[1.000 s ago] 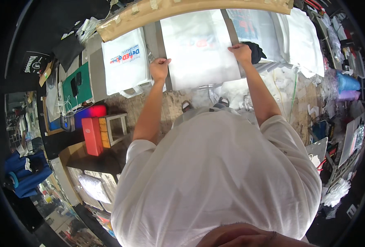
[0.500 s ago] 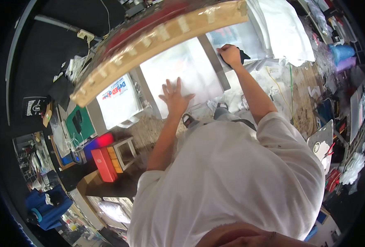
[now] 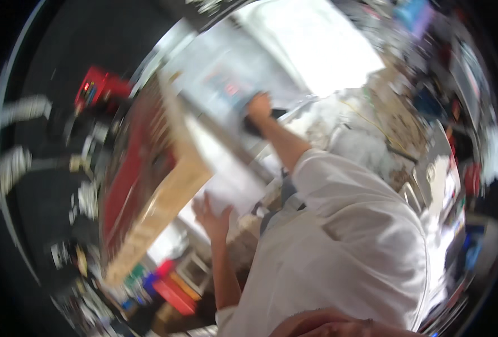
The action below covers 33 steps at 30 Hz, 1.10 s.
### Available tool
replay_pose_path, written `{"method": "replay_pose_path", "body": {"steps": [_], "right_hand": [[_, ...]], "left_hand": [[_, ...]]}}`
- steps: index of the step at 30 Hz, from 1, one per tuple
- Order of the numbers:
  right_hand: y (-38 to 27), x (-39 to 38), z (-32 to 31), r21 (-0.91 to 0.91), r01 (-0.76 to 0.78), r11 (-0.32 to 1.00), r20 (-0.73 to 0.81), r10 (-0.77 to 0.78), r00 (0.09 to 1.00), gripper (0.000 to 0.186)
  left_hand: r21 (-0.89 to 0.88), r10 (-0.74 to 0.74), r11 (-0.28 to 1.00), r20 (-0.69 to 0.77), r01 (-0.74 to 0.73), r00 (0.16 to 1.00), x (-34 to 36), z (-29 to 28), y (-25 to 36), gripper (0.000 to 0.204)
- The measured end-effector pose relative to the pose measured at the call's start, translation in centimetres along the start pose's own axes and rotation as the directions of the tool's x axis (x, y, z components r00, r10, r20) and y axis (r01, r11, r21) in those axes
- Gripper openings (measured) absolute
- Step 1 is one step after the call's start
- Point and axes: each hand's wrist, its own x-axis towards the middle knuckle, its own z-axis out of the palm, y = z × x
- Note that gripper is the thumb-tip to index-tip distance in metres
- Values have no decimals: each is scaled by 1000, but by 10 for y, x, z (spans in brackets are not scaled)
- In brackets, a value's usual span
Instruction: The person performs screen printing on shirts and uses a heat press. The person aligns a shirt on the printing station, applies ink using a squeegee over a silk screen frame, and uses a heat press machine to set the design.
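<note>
My left hand (image 3: 212, 218) has its fingers spread over a white sheet (image 3: 235, 182), near the corner of a tan-edged frame (image 3: 176, 188) with a dark red surface. The frame hides part of the sheet. Farther off and to the right, my right hand (image 3: 259, 106) is closed on a black cloth-like piece (image 3: 253, 124), whose exact kind is blurred. It is at the near edge of a greyish translucent sheet (image 3: 218, 59) with faint reddish print. A grey strip (image 3: 218, 135) runs between the two sheets.
A thick stack of white sheets (image 3: 322, 48) lies at the far right. A red device with lights (image 3: 100, 89) stands at the far left. Near left are a red box (image 3: 175, 296) and a small pale frame (image 3: 194, 271). A yellow cord (image 3: 367, 118) crosses the cluttered surface at right.
My view has swung to the right, so the frame and sheets appear turned and farther left, with blur. My left hand stays spread on the sheet; my right still grips the black piece.
</note>
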Motion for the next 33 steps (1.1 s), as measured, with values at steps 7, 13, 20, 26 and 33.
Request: {"method": "replay_pose_path", "body": {"steps": [7, 13, 20, 26, 33], "right_hand": [[-30, -23, -100, 303, 262, 916, -7, -273, 962, 24], [-25, -90, -203, 442, 421, 792, -211, -365, 907, 13], [-58, -234, -199, 562, 728, 394, -147, -818, 556, 20], [-20, -266, -127, 771, 4, 637, 533, -649, 543, 34], [-35, -268, -100, 586, 543, 601, 100, -718, 688, 26]], "left_hand": [[67, -30, 997, 100, 23, 995, -5, -1, -23, 91], [18, 72, 997, 190, -77, 979, 9, -11, -26, 90], [40, 112, 992, 216, -124, 970, 11, 13, -61, 97], [66, 103, 992, 89, -109, 991, -12, 8, -32, 87], [-1, 106, 994, -88, -106, 990, -25, 16, -47, 90]]}}
